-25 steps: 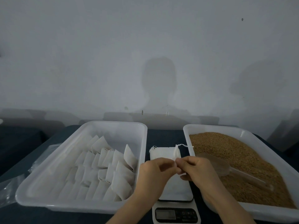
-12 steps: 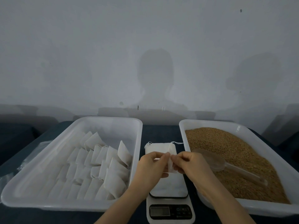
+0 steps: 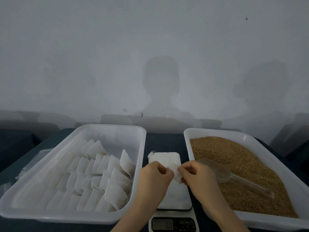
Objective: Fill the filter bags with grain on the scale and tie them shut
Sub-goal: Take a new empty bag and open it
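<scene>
A white filter bag is held above the scale. My left hand pinches its left edge and my right hand pinches its right edge, the fingers of both curled round the paper. A stack of empty white bags lies on the far end of the scale's platform. The scale's display faces me at the bottom. Brown grain fills the white tray on the right, with a clear plastic scoop lying in it.
A white tray on the left holds several filled white bags in rows. Clear plastic wrap lies to the left of it. Everything stands on a dark blue tabletop against a grey wall.
Both hands have come lower and nearer with the bag between them, and the string end seen earlier by the stack is no longer stretched out. The camera view shifted slightly.
</scene>
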### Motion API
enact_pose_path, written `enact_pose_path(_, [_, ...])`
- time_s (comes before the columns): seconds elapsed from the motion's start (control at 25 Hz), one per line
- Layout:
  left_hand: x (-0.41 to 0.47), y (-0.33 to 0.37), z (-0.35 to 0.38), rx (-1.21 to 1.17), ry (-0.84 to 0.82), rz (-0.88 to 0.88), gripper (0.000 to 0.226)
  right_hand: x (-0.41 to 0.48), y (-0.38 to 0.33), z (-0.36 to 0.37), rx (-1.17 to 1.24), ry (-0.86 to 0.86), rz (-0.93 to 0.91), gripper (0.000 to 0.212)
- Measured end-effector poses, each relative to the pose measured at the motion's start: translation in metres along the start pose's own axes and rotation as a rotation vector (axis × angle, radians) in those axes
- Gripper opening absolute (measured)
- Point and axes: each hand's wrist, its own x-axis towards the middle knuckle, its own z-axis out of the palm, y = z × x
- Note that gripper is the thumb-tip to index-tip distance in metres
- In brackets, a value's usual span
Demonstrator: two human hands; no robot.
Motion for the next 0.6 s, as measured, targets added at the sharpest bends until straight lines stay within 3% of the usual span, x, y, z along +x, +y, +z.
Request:
enact_pose_path(0.08, [-0.007,0.004,0.001,0.099,0.007,0.029,0.023,-0.003,0.001,-0.002,-0.165,0.052,-0.163,0.017])
enact_pose_path(0.24, [-0.018,0.012,0.000,0.198,0.028,0.100,0.030,-0.011,0.008,-0.002,-0.552,-0.066,-0.566,0.024])
enact_pose_path(0.36, [-0.023,0.015,0.001,0.367,0.052,0.234,0.031,-0.010,0.002,-0.007,-0.405,-0.064,-0.465,0.033])
enact_pose_path(0.44, [-0.028,0.011,0.005,0.441,0.127,0.477,0.024,-0.007,0.001,-0.010,-0.272,-0.008,-0.411,0.051])
enact_pose_path(0.48, [-0.030,0.006,0.004,0.404,0.188,0.556,0.021,-0.007,-0.001,-0.013,-0.228,0.003,-0.385,0.048])
enact_pose_path(0.52, [-0.031,0.003,0.003,0.294,0.229,0.558,0.018,-0.007,-0.001,-0.015,-0.194,0.002,-0.352,0.039])
enact_pose_path(0.6, [-0.022,-0.004,-0.005,-0.052,0.170,0.328,0.018,-0.006,-0.002,-0.019,-0.120,-0.047,-0.227,0.031])
